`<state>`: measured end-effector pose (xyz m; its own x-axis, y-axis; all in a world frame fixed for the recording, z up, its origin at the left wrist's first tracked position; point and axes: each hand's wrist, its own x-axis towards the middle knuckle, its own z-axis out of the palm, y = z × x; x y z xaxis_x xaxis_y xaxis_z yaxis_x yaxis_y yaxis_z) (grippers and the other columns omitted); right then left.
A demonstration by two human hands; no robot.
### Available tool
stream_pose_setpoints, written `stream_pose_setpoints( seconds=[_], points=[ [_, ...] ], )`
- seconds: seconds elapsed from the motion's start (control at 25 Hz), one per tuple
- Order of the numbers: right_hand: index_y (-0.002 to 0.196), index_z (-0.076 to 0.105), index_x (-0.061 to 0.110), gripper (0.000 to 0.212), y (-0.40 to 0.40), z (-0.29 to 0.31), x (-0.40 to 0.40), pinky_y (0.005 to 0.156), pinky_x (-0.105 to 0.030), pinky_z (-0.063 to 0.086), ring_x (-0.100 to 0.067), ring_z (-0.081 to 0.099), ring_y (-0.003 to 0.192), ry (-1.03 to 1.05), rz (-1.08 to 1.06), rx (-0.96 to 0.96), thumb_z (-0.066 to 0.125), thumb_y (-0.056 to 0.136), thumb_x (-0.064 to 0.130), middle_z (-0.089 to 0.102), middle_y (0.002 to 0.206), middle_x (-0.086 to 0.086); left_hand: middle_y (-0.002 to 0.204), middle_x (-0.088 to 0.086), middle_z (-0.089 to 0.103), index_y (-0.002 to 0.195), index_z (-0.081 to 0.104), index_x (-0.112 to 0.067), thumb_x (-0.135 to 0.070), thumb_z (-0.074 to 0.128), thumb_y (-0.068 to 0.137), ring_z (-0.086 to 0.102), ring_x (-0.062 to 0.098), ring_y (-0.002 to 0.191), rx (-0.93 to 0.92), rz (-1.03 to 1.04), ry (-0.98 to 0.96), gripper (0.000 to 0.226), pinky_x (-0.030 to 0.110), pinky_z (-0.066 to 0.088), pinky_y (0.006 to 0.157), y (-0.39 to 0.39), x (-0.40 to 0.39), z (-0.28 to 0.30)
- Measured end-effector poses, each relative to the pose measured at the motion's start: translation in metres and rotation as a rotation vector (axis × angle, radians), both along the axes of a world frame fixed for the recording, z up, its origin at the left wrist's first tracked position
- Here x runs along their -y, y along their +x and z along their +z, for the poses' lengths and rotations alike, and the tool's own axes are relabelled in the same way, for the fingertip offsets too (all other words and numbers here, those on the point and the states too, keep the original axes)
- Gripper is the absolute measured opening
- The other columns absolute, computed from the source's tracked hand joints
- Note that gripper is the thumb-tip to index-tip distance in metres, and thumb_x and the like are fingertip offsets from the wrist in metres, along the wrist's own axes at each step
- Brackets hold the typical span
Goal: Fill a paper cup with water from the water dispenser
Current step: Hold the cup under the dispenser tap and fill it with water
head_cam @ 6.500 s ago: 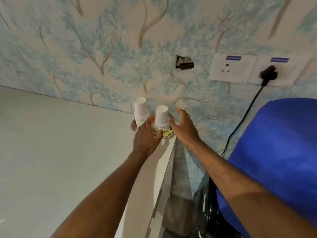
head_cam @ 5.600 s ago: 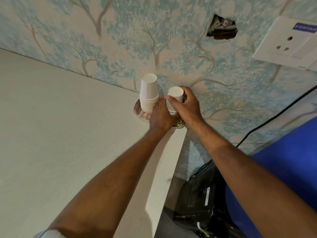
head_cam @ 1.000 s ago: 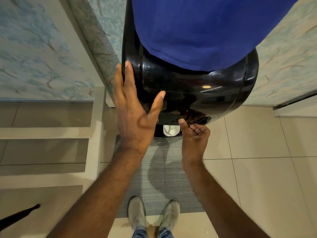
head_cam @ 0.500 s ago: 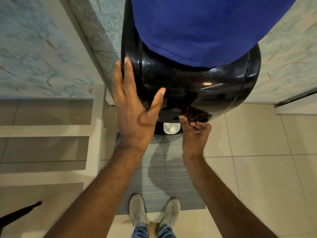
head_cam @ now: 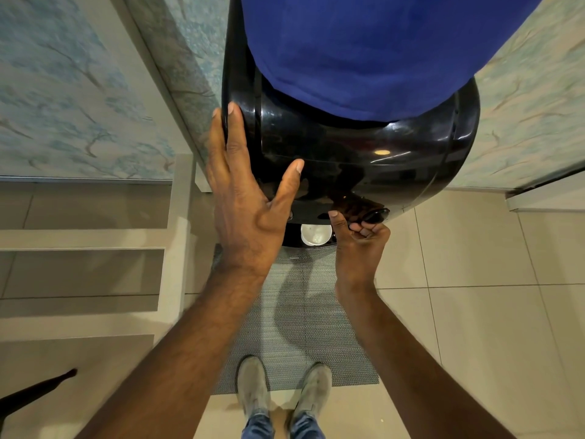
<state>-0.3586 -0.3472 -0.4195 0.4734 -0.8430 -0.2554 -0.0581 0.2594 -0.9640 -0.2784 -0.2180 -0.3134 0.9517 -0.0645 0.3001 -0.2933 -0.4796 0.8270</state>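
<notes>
Bracing left hand (head_cam: 245,213) on dispenser (head_cam: 348,160), mat (head_cam: 304,327) below

White paper cup (head_cam: 315,234) stands upright (open-topped) under black water dispenser (head_cam: 364,160).

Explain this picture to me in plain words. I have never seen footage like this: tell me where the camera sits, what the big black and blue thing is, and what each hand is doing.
The camera is worn on the person's head and looks straight down, so you see their own arms, shoes and the grey floor mat. The glossy black body is a water dispenser; the blue shape on top is its water bottle. The left hand lies flat and open against the dispenser's side, holding nothing. The right hand is curled at a black tap lever. A white paper cup stands under the taps, apart from both hands. Whether water is flowing cannot be told.
</notes>
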Motion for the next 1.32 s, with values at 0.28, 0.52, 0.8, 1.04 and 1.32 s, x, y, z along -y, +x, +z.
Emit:
stream_pose_setpoints(
  seconds=[0.28, 0.52, 0.8, 1.04, 1.32],
  points=[
    [0.098, 0.041, 0.024, 0.052, -0.0001, 0.0004, -0.0003, 0.076, -0.01, 0.05, 0.0, 0.057, 0.075, -0.005, -0.012, -0.015, 0.088, 0.078, 0.015, 0.051, 0.094, 0.0, 0.171, 0.015, 0.015, 0.163, 0.019, -0.011, -0.047, 0.068, 0.097, 0.015, 0.025, 0.16, 0.013, 0.001, 0.008, 0.09, -0.001, 0.003, 0.115, 0.0009, 0.0003, -0.0018],
    [0.1, 0.039, 0.022, 0.053, -0.0009, 0.0001, -0.0007, 0.075, -0.01, 0.051, 0.007, 0.057, 0.067, -0.003, 0.0, -0.005, 0.087, 0.079, 0.013, 0.05, 0.092, 0.001, 0.171, 0.015, 0.015, 0.163, 0.02, -0.011, -0.048, 0.067, 0.097, 0.016, 0.025, 0.159, 0.016, 0.005, 0.013, 0.09, -0.001, 0.003, 0.116, 0.0014, 0.0001, -0.0024],
    [0.1, 0.039, 0.022, 0.052, -0.0007, 0.0, -0.0003, 0.073, -0.01, 0.051, 0.008, 0.056, 0.066, -0.015, 0.003, -0.006, 0.086, 0.08, 0.013, 0.05, 0.092, 0.001, 0.17, 0.016, 0.017, 0.163, 0.021, -0.01, -0.047, 0.068, 0.097, 0.018, 0.026, 0.159, 0.022, 0.005, 0.008, 0.089, -0.003, 0.003, 0.114, 0.0016, 0.0004, -0.002],
    [0.098, 0.04, 0.023, 0.052, 0.0008, -0.0014, 0.0002, 0.072, -0.009, 0.05, 0.008, 0.057, 0.065, -0.009, -0.013, 0.003, 0.087, 0.079, 0.011, 0.05, 0.091, 0.001, 0.17, 0.017, 0.018, 0.163, 0.021, -0.01, -0.048, 0.067, 0.096, 0.019, 0.027, 0.158, 0.025, 0.008, 0.009, 0.09, -0.003, 0.003, 0.113, 0.0016, 0.0007, -0.0024],
    [0.098, 0.041, 0.023, 0.051, 0.0007, -0.0026, -0.0001, 0.072, -0.009, 0.05, 0.008, 0.058, 0.066, 0.0, -0.021, -0.009, 0.087, 0.079, 0.011, 0.052, 0.093, -0.001, 0.17, 0.015, 0.018, 0.163, 0.022, -0.01, -0.049, 0.067, 0.096, 0.019, 0.026, 0.158, 0.021, 0.014, 0.011, 0.09, -0.003, 0.004, 0.114, 0.0011, 0.0005, -0.0019]
  ],
)
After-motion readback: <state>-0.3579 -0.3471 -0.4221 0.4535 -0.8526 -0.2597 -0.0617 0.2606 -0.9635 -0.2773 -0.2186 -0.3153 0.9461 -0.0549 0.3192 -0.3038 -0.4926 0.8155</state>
